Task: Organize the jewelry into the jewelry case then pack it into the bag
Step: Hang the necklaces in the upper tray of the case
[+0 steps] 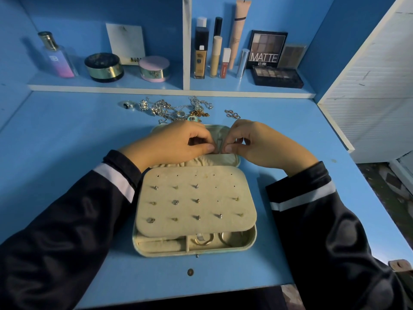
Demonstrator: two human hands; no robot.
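One blue desk (67, 135), one open jewelry case (250, 245), two hands at its lid (232, 158).
Case mid-desk, lid on the far side. Beige stud panel (223, 182) covers most of the base, with studs in rows. Left hand (172, 142) and right hand (261, 144) meet over the lid, each pinching a fabric fold (219, 139) between thumb and forefinger. Tangled jewelry heap (176, 109) just beyond the lid; one chain (232, 113) lies apart, right of it. Gold rings (204, 239) in near compartment.
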